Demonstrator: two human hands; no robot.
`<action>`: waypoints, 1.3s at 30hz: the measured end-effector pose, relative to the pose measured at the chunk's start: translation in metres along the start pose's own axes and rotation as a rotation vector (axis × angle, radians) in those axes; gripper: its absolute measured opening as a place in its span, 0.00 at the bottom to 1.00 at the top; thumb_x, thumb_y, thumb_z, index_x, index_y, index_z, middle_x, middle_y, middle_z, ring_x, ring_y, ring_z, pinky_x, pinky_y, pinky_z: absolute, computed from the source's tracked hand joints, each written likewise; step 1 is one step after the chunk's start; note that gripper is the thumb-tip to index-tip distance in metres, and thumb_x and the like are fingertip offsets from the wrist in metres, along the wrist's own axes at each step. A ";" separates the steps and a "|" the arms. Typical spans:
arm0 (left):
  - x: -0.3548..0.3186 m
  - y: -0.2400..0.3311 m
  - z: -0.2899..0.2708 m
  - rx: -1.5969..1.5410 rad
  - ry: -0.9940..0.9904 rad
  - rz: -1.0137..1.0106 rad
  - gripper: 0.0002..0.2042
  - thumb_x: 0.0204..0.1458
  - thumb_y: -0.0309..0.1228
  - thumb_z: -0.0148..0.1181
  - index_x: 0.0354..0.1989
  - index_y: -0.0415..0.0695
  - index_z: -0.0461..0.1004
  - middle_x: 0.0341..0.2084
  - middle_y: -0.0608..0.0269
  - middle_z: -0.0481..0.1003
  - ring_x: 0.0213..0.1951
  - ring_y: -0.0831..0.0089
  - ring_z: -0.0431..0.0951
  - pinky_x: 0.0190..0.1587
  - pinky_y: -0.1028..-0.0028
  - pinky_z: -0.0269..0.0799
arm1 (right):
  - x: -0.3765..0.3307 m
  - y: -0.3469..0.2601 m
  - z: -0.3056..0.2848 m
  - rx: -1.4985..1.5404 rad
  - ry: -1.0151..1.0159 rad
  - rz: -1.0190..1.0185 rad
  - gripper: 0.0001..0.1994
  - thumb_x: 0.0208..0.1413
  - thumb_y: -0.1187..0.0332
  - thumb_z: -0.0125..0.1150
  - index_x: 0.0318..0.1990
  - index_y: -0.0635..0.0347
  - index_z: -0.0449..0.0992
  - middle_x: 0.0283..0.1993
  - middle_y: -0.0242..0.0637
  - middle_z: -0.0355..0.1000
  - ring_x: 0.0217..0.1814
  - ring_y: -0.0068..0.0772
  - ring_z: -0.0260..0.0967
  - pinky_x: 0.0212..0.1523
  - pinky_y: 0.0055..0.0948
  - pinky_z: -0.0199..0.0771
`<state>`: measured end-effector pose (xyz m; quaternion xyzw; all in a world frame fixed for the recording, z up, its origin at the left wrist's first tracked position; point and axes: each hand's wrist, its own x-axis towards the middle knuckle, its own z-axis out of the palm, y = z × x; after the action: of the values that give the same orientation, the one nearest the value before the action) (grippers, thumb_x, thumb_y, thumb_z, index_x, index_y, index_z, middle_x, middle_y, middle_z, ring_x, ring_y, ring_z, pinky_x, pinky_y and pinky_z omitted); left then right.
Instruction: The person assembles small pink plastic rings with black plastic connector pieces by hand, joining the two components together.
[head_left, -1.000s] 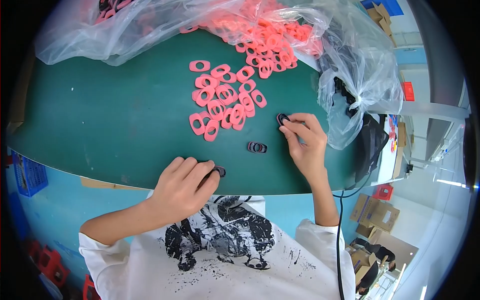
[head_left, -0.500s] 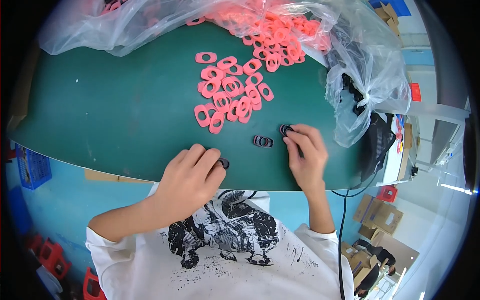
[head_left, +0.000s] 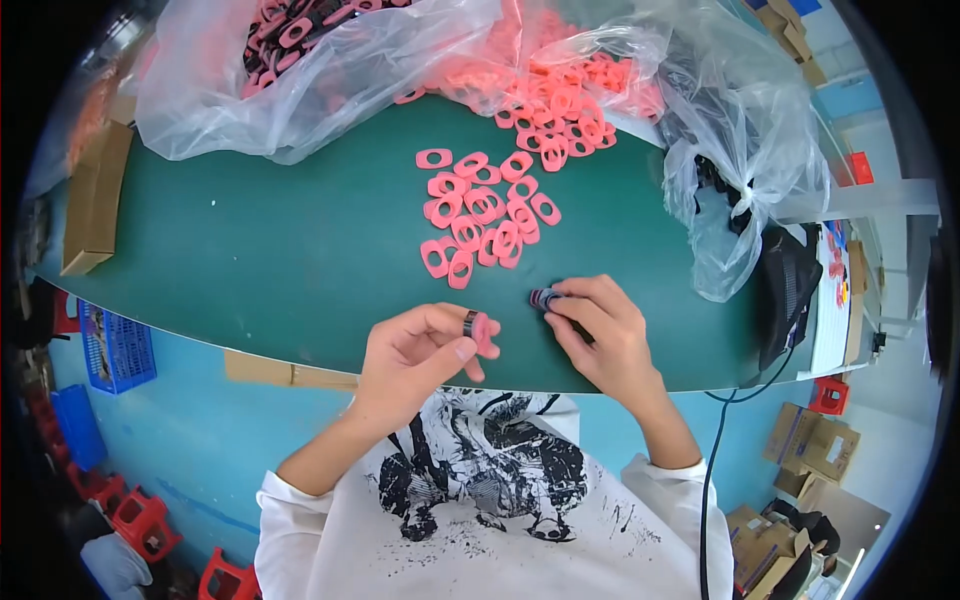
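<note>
A person's left hand (head_left: 410,350), palm turned partly up, has its grip on a small black-and-pink piece (head_left: 477,328), grasping it between thumb and fingers near the front edge of the dark green, smooth-topped counter (head_left: 300,270). The right hand (head_left: 608,335), palm down, has its grip pinched on a small dark oblong piece (head_left: 541,298), which sits at its fingertips to the right of the first piece and apart from it; the fingers hide part of its shape.

Beyond the hands, a loose cluster of flat pink oblong rings (head_left: 465,232) lies on the counter, some overlapping. A denser heap of pink rings (head_left: 560,100) lies farther back, partly beneath clear plastic sheeting. At the far left, a clear plastic bag (head_left: 220,110) contains black and pink pieces; at the right stands a knotted clear plastic bag (head_left: 715,270) with black contents. A brown cardboard box (head_left: 97,205) is at the counter's left end.
</note>
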<state>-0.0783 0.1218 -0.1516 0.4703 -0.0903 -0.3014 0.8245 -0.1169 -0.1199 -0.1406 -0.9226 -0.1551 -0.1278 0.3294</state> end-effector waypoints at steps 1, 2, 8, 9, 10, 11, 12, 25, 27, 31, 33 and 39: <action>-0.003 -0.002 0.006 0.003 -0.001 0.004 0.04 0.59 0.22 0.57 0.39 0.35 0.72 0.47 0.44 0.75 0.43 0.63 0.80 0.36 0.69 0.79 | -0.003 -0.004 0.003 0.133 0.081 0.064 0.11 0.43 0.82 0.70 0.36 0.67 0.78 0.42 0.44 0.75 0.39 0.36 0.73 0.36 0.31 0.74; -0.002 -0.006 0.011 -0.010 0.085 0.085 0.05 0.58 0.21 0.57 0.41 0.34 0.72 0.46 0.46 0.75 0.42 0.63 0.80 0.38 0.69 0.79 | -0.004 -0.006 0.008 0.264 0.161 0.125 0.11 0.45 0.83 0.70 0.37 0.68 0.77 0.43 0.45 0.75 0.41 0.34 0.73 0.37 0.31 0.75; 0.004 -0.027 0.029 -0.001 0.115 0.247 0.15 0.57 0.16 0.58 0.53 0.30 0.71 0.46 0.50 0.76 0.46 0.66 0.79 0.47 0.68 0.80 | -0.009 -0.057 0.059 0.965 0.591 0.343 0.16 0.52 0.85 0.63 0.49 0.70 0.72 0.47 0.47 0.75 0.47 0.29 0.73 0.48 0.28 0.74; 0.005 -0.028 0.028 0.042 0.110 0.238 0.17 0.57 0.16 0.58 0.55 0.30 0.70 0.47 0.50 0.76 0.47 0.65 0.79 0.48 0.68 0.80 | -0.007 -0.059 0.054 1.038 0.598 0.361 0.18 0.53 0.85 0.63 0.52 0.70 0.71 0.47 0.46 0.76 0.48 0.28 0.72 0.48 0.28 0.74; 0.003 -0.030 0.026 0.035 0.113 0.240 0.16 0.58 0.17 0.58 0.54 0.29 0.70 0.47 0.49 0.76 0.48 0.65 0.79 0.48 0.68 0.81 | -0.008 -0.056 0.050 1.047 0.604 0.357 0.18 0.53 0.85 0.63 0.52 0.70 0.71 0.47 0.46 0.76 0.48 0.28 0.72 0.48 0.28 0.74; 0.001 -0.030 0.025 0.046 0.116 0.239 0.16 0.58 0.17 0.58 0.54 0.29 0.70 0.47 0.49 0.76 0.48 0.65 0.79 0.48 0.68 0.81 | -0.010 -0.050 0.043 0.907 0.451 0.365 0.19 0.52 0.84 0.64 0.52 0.69 0.72 0.47 0.45 0.76 0.48 0.28 0.72 0.47 0.28 0.74; -0.001 -0.030 0.024 0.050 0.112 0.217 0.16 0.58 0.17 0.58 0.54 0.29 0.70 0.47 0.49 0.76 0.48 0.65 0.79 0.48 0.68 0.81 | -0.011 -0.044 0.037 0.764 0.302 0.368 0.20 0.51 0.83 0.66 0.53 0.69 0.73 0.47 0.45 0.77 0.48 0.27 0.71 0.46 0.28 0.74; -0.004 -0.016 0.025 0.141 -0.039 0.242 0.15 0.61 0.17 0.52 0.56 0.33 0.63 0.51 0.50 0.73 0.51 0.67 0.76 0.52 0.69 0.77 | -0.013 -0.040 0.028 0.621 0.306 0.163 0.22 0.40 0.75 0.76 0.48 0.61 0.81 0.48 0.41 0.71 0.46 0.31 0.71 0.49 0.31 0.72; -0.008 -0.010 0.026 0.179 -0.108 0.169 0.19 0.60 0.17 0.52 0.60 0.34 0.60 0.50 0.51 0.74 0.50 0.68 0.77 0.50 0.68 0.76 | -0.017 -0.035 0.025 0.603 0.276 0.128 0.24 0.37 0.72 0.79 0.47 0.59 0.81 0.55 0.44 0.69 0.52 0.37 0.70 0.51 0.34 0.72; -0.011 0.000 0.018 0.194 -0.294 0.006 0.25 0.59 0.15 0.52 0.64 0.38 0.55 0.49 0.49 0.74 0.49 0.68 0.78 0.48 0.69 0.77 | -0.018 -0.037 0.014 0.795 0.058 0.111 0.28 0.33 0.65 0.82 0.48 0.55 0.79 0.68 0.51 0.58 0.67 0.51 0.61 0.62 0.45 0.65; -0.013 0.005 0.014 0.112 -0.426 -0.211 0.30 0.56 0.12 0.54 0.66 0.39 0.52 0.47 0.48 0.75 0.50 0.66 0.77 0.50 0.68 0.75 | -0.012 -0.037 0.007 0.547 -0.207 -0.188 0.28 0.34 0.64 0.82 0.48 0.52 0.80 0.69 0.52 0.56 0.68 0.54 0.59 0.64 0.46 0.63; -0.012 -0.003 0.007 0.123 -0.590 -0.265 0.30 0.52 0.14 0.62 0.64 0.39 0.58 0.50 0.51 0.74 0.49 0.66 0.77 0.52 0.68 0.75 | -0.016 -0.033 0.022 0.620 -0.252 -0.204 0.25 0.36 0.66 0.79 0.46 0.53 0.78 0.68 0.44 0.59 0.68 0.50 0.58 0.63 0.46 0.62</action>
<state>-0.0919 0.1225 -0.1492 0.4192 -0.2812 -0.5235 0.6864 -0.1414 -0.0846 -0.1436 -0.7669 -0.3171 0.0081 0.5579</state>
